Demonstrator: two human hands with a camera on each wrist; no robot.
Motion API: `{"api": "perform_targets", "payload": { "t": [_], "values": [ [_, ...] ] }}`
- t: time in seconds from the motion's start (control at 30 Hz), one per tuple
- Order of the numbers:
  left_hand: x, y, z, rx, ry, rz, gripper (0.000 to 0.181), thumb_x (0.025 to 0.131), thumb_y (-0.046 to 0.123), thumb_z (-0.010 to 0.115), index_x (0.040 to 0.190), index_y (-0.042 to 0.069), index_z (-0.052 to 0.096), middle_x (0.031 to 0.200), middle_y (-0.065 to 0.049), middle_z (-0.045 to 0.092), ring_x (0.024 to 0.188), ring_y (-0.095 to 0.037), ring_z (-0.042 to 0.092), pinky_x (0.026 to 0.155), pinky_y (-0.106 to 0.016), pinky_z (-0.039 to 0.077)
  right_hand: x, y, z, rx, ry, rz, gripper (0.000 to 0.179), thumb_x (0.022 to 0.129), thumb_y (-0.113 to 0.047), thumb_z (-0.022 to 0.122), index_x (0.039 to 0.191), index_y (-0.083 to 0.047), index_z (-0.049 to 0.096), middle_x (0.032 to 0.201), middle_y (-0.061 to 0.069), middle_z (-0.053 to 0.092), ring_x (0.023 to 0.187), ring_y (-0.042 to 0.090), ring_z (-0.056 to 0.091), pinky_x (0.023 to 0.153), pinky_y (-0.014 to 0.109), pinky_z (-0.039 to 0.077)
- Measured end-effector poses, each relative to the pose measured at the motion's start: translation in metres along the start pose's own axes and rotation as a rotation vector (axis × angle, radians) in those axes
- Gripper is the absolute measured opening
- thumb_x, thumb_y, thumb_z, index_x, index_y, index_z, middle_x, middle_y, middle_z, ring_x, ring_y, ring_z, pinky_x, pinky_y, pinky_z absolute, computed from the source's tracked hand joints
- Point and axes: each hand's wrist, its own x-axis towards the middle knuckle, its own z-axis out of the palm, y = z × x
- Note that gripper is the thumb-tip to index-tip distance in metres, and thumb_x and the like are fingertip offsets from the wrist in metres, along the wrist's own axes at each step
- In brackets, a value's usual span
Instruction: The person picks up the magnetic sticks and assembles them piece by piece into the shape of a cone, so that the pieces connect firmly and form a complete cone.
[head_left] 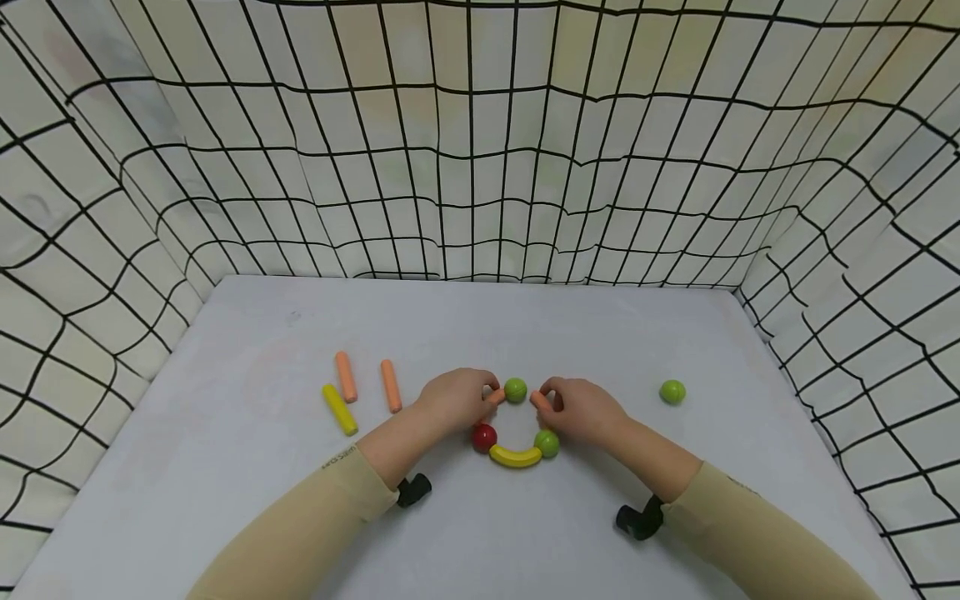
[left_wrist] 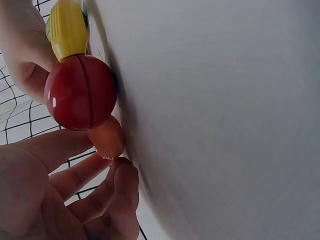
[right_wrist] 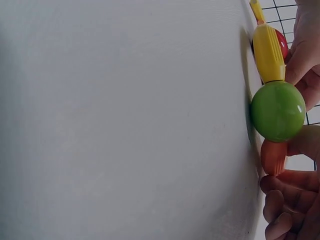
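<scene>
On the white table, toy pieces form a ring between the hands. My left hand [head_left: 457,402] pinches an orange stick [head_left: 497,397] on the ring's left side, with its thumb and fingers about the piece in the left wrist view. Directly opposite, my right hand [head_left: 588,410] pinches another orange stick [head_left: 541,401]. A green ball [head_left: 515,389] sits at the top of the ring, between the two sticks. Below are a red ball [head_left: 483,437] with a seam, a curved yellow banana-like piece [head_left: 515,457] and a second green ball [right_wrist: 278,111]. Fingers partly cover both orange sticks.
Two loose orange sticks [head_left: 390,386] and a yellow stick [head_left: 340,409] lie to the left. Another green ball [head_left: 672,392] rests at the right. Black netting [head_left: 471,158] surrounds the table's back and sides. Black wrist devices [head_left: 640,520] hang beneath the forearms.
</scene>
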Motion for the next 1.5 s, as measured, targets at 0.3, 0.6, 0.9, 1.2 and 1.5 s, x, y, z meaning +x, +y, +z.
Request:
{"api": "perform_targets", "payload": {
  "t": [0.3,0.6,0.9,1.2,1.5],
  "values": [
    [-0.002,0.001,0.0,-0.02,-0.001,0.006,0.035,0.092,0.027,0.068,0.126,0.018,0.066,0.1,0.001,0.065,0.078,-0.017,0.055,0.067,-0.033,0.044,0.001,-0.005,-0.003,-0.005,0.026,-0.023,0.03,0.094,-0.035,0.065,0.115,-0.013,0.066,0.072,-0.003,0.058,0.062,0.016,0.053,0.056,0.031,0.043],
    [-0.002,0.0,0.001,-0.035,0.009,0.014,0.034,0.092,0.026,0.068,0.124,0.016,0.066,0.097,0.001,0.064,0.078,-0.017,0.056,0.069,-0.033,0.044,0.002,-0.006,-0.003,-0.023,0.03,-0.037,0.029,0.093,-0.031,0.067,0.116,-0.014,0.067,0.073,-0.002,0.057,0.061,0.015,0.052,0.055,0.031,0.043],
    [-0.003,0.001,0.001,-0.01,0.013,0.004,0.035,0.092,0.028,0.07,0.124,0.015,0.065,0.09,0.003,0.063,0.077,-0.016,0.056,0.068,-0.032,0.045,0.007,-0.008,-0.004,-0.043,0.037,-0.027,0.029,0.094,-0.031,0.067,0.118,-0.014,0.068,0.074,-0.002,0.056,0.061,0.016,0.052,0.055,0.03,0.042],
    [-0.006,0.002,-0.002,-0.035,0.009,-0.021,0.035,0.092,0.027,0.069,0.123,0.013,0.064,0.084,0.002,0.061,0.073,-0.016,0.056,0.064,-0.031,0.044,0.013,-0.006,-0.007,-0.017,0.044,-0.042,0.029,0.095,-0.033,0.066,0.116,-0.014,0.068,0.078,-0.002,0.058,0.065,0.016,0.053,0.058,0.03,0.043],
    [-0.004,0.001,-0.001,-0.037,0.003,-0.022,0.037,0.092,0.029,0.07,0.125,0.013,0.064,0.086,0.002,0.062,0.075,-0.016,0.056,0.067,-0.031,0.045,0.014,-0.001,-0.004,-0.014,0.051,-0.038,0.036,0.096,-0.045,0.063,0.117,-0.017,0.069,0.081,-0.003,0.06,0.07,0.016,0.053,0.062,0.031,0.044]
  ]
}}
